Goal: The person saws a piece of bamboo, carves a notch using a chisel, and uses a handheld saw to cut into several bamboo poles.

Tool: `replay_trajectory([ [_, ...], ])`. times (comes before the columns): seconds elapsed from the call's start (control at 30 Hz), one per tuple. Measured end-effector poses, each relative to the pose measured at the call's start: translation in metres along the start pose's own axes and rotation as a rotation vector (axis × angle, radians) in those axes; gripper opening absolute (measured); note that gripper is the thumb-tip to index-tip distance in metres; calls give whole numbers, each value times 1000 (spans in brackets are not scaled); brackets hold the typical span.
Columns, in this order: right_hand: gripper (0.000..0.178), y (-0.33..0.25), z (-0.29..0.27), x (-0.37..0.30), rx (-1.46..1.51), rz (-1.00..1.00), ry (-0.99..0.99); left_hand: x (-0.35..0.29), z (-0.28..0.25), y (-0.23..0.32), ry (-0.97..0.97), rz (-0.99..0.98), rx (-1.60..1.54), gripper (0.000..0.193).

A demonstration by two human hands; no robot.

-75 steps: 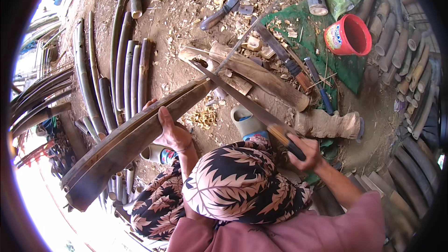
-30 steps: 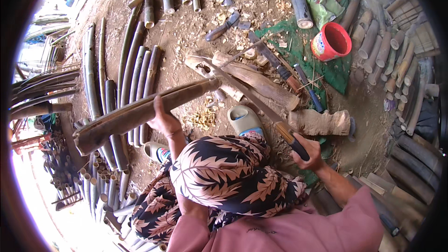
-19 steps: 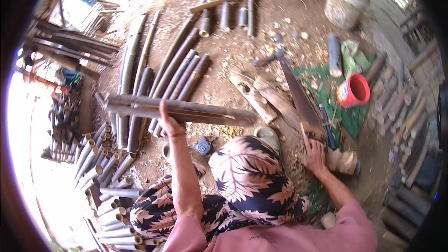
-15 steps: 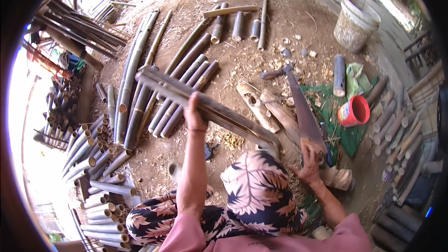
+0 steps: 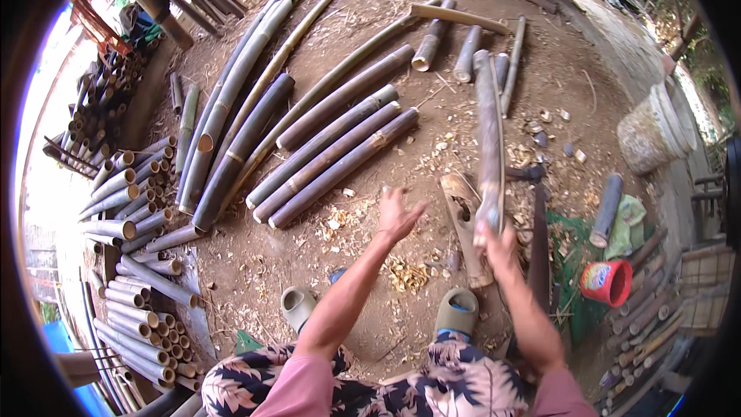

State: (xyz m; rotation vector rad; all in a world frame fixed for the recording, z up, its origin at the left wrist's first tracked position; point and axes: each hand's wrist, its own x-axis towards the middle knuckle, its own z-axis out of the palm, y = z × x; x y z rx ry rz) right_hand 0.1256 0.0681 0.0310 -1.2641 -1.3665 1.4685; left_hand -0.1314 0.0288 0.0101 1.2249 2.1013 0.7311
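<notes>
My right hand (image 5: pixel 498 243) is closed around the near end of a long split bamboo piece (image 5: pixel 488 123), which points up and away from me and looks slightly blurred. My left hand (image 5: pixel 399 216) hangs over the ground with its fingers apart, holding nothing. Just left of the bamboo's lower end lies a carved wooden block (image 5: pixel 465 224) with a hollow in it. A hand saw (image 5: pixel 539 247) rests to the right of my right hand; the bamboo piece covers part of its handle end.
Long bamboo poles (image 5: pixel 247 93) and shorter dark bamboo lengths (image 5: pixel 332 154) lie ahead on the left. Cut bamboo is stacked (image 5: pixel 139 316) at the left. To the right are a red tub (image 5: pixel 617 284), a green cloth (image 5: pixel 575 235) and a whitish bucket (image 5: pixel 652 135). Wood shavings (image 5: pixel 409 272) litter the dirt.
The split bamboo has passed from my left hand to my right and swung upright to the right. My left hand has let go. My right hand has left the saw's lower end.
</notes>
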Motion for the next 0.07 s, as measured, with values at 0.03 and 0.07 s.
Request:
replay_trajectory([
  [0.03,40,-10,11,45,11,178,-58,5,-12,-34,50,-60,121,74],
  [0.07,40,-7,21,61,9,177,-75,10,-22,-74,142,-58,194,78],
])
